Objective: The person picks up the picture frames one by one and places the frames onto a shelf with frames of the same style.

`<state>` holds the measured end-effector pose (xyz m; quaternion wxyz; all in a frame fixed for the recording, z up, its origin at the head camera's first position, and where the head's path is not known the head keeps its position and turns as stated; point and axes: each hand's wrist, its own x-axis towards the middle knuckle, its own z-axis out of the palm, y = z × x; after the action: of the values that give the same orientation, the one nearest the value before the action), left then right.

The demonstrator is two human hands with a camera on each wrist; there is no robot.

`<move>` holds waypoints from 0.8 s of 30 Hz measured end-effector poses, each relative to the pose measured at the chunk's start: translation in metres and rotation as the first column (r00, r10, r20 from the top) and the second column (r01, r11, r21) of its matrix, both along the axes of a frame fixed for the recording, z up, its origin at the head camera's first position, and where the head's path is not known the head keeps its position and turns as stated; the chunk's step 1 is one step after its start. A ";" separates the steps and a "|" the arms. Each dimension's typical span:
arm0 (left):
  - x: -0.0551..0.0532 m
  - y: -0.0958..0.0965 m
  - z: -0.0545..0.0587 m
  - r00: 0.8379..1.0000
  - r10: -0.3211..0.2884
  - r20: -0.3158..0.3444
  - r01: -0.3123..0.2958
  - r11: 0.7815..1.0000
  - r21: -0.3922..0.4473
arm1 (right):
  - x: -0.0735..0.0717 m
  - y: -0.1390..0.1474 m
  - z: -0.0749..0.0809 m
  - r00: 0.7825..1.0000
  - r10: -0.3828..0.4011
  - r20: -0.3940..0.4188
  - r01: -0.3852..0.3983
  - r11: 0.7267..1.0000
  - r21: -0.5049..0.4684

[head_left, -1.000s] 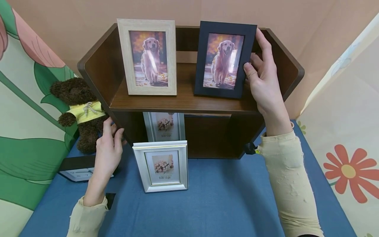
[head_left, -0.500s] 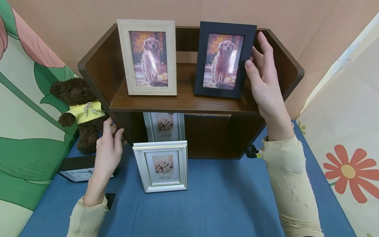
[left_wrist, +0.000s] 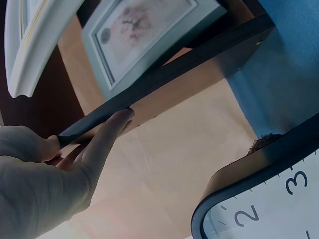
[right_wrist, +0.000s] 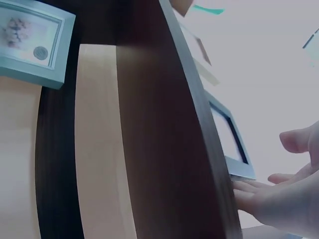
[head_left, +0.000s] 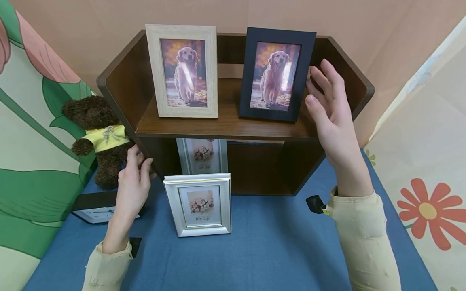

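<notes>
On the upper board of a dark brown wooden shelf point(head_left: 218, 128) stand a cream picture frame point(head_left: 152, 72) and a dark navy picture frame point(head_left: 309, 60), each with a dog photo. My left hand point(head_left: 134, 182) holds the left side panel's lower front edge; in the left wrist view its thumb and fingers point(left_wrist: 107, 137) lie on either side of that panel. To the right of the navy frame, my right hand point(head_left: 336, 121) is raised with fingers extended and thumb apart, gripping nothing. The right wrist view has this hand point(right_wrist: 289, 194) close by the upper board's edge.
A silver picture frame point(head_left: 225, 202) stands on the blue cloth point(head_left: 255, 258) before the shelf. A grey-blue frame point(head_left: 222, 157) is in the lower compartment. Left of the shelf are a brown teddy bear point(head_left: 109, 139) in yellow and a black-edged clock point(head_left: 96, 200).
My right hand has come off the navy frame's right edge and moved down and right, its fingers spreading. The left hand and the frames stay in place.
</notes>
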<state>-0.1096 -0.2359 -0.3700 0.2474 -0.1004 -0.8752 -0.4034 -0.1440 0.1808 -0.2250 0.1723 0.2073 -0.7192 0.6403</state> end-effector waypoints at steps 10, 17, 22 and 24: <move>0.000 -0.002 -0.001 1.000 0.002 0.004 -0.002 1.000 0.002 | 0.034 -0.003 -0.016 0.998 0.019 -0.058 -0.021 0.999 -0.024; 0.000 -0.002 0.000 1.000 0.002 0.005 -0.002 1.000 0.006 | 0.052 -0.007 -0.026 0.994 0.028 -0.106 -0.027 1.000 0.011; 0.000 -0.002 -0.001 1.000 0.000 -0.001 0.000 1.000 0.008 | 0.061 -0.012 -0.035 0.991 0.055 -0.123 -0.047 0.997 0.068; 0.000 -0.002 -0.001 1.000 -0.002 -0.002 0.002 1.000 0.006 | 0.065 -0.014 -0.039 0.991 0.067 -0.118 -0.055 0.994 0.099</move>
<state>-0.1095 -0.2376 -0.3712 0.2481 -0.1007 -0.8737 -0.4061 -0.0788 0.1672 -0.2639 0.1859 0.2757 -0.7306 0.5963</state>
